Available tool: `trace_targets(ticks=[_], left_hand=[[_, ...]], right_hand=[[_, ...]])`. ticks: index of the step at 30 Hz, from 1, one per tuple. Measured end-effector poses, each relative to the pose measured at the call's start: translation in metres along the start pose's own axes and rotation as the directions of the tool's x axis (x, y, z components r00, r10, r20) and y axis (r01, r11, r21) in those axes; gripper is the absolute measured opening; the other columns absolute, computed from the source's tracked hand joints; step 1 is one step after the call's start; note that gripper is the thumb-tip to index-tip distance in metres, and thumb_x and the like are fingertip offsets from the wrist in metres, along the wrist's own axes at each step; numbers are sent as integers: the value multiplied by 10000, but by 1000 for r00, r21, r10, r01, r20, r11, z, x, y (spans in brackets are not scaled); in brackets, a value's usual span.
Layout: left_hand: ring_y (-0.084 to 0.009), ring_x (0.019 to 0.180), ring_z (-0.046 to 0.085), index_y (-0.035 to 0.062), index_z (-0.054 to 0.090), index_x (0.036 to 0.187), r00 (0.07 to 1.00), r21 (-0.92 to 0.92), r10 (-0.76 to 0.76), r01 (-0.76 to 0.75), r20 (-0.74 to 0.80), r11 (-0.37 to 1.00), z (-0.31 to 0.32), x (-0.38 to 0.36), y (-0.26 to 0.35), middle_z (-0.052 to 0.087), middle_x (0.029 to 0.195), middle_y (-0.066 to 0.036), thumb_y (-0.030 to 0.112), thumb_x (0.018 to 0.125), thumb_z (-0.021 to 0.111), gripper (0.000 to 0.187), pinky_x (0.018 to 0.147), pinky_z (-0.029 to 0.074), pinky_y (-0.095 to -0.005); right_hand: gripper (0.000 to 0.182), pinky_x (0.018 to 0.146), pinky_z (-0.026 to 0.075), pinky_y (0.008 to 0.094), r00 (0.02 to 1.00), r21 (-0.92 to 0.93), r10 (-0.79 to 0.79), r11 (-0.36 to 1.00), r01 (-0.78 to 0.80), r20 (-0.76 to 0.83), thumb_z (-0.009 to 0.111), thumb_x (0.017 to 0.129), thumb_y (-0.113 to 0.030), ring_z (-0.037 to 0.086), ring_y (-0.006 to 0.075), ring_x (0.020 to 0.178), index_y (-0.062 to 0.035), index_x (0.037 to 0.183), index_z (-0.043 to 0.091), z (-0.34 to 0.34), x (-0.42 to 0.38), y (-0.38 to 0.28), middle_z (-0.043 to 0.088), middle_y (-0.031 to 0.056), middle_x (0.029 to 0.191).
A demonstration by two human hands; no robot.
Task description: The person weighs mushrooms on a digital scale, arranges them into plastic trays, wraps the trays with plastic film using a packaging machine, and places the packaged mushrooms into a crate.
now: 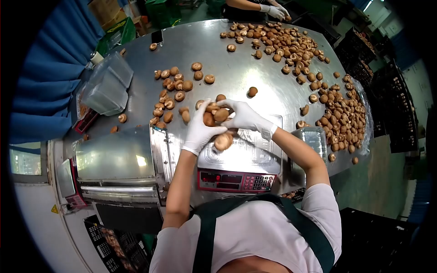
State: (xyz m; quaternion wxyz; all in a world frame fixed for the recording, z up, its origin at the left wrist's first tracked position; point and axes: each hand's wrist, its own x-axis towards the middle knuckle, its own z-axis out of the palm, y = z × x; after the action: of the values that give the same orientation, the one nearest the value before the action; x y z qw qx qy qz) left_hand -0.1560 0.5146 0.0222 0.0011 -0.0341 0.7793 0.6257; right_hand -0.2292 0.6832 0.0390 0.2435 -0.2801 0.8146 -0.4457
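White gloves cover both hands, which cup a cluster of brown-capped mushrooms [220, 114] between them above the far edge of a scale [255, 157]. My left hand [200, 129] curls round the cluster from the left, while my right hand [248, 117] closes on it from the right. Just below the fingers, another mushroom [223, 141] overlaps the scale's metal plate in this view. The scale's front has a red frame, a lit red display and a keypad. Loose mushrooms [175, 85] lie on the metal table beyond my left hand.
Large mushroom piles [343, 116] cover the table's right and far right. Stacked clear plastic trays [109, 86] stand at the left, and more clear trays [312, 139] sit right of the scale. A metal-covered machine [116, 154] adjoins the scale's left. A co-worker's gloved hands [275, 11] show at the far edge.
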Motion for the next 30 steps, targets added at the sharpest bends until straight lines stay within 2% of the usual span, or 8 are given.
trace_targets(ticks=[3,5,6,10,14,16,23,30], left_hand=[[-259,1187,468,65,406,1337,999,-5,25,-25,32,1000,16,-17,5,470,1287,-154,133,557,818,884,1004,383,-332],[-272,1179,476,68,422,1330,992,32,73,-77,104,997,22,-23,2,484,1262,-155,144,564,812,862,997,389,-331],[-288,1173,484,88,433,1328,984,159,62,-89,166,983,23,-28,11,495,1246,-152,150,571,805,845,988,398,-329],[-312,1168,482,102,475,1299,918,260,254,-336,304,905,35,-46,6,485,1273,-148,113,602,787,764,996,391,-355],[-319,1176,477,107,488,1285,869,255,218,-357,444,899,40,-65,1,459,1297,-159,32,647,724,685,989,397,-350],[-325,1176,480,106,511,1264,847,231,232,-376,478,897,44,-77,-5,460,1299,-161,9,658,708,645,982,407,-341],[-276,1109,520,193,546,1224,824,407,287,-507,489,760,46,-112,-4,505,1259,-93,85,669,717,590,862,493,-336],[-257,1025,553,231,594,1143,814,594,449,-578,369,560,59,-105,-23,556,1148,-65,101,694,686,477,766,518,-340]], right_hand=[[603,869,482,314,996,44,81,996,-80,-22,742,664,-132,609,225,991,-23,1215,523,4,-34,1,632,135,1038],[594,766,517,298,991,42,36,999,-31,-128,744,658,-166,634,203,834,-32,1199,539,14,-51,18,645,141,977],[579,775,514,296,988,71,57,996,-47,-143,738,668,-169,634,202,840,-34,1197,544,17,-64,19,645,140,975],[498,795,510,296,974,132,93,989,-67,-206,731,703,-132,639,215,875,-39,1158,550,37,-110,33,644,162,972],[467,828,512,311,964,107,46,994,-19,-261,719,728,-122,623,236,958,-58,1157,545,42,-146,36,609,171,1097],[457,892,486,334,943,-40,-39,999,27,-330,704,734,-108,581,278,1045,-64,1157,540,46,-162,47,561,161,1206],[456,938,450,348,944,-217,-152,972,89,-294,695,729,-139,537,284,1076,-97,1157,544,43,-202,43,537,105,1256],[272,794,517,349,885,-378,-315,909,177,-343,663,741,-127,600,276,938,-78,1006,622,62,-171,58,632,95,1032]])
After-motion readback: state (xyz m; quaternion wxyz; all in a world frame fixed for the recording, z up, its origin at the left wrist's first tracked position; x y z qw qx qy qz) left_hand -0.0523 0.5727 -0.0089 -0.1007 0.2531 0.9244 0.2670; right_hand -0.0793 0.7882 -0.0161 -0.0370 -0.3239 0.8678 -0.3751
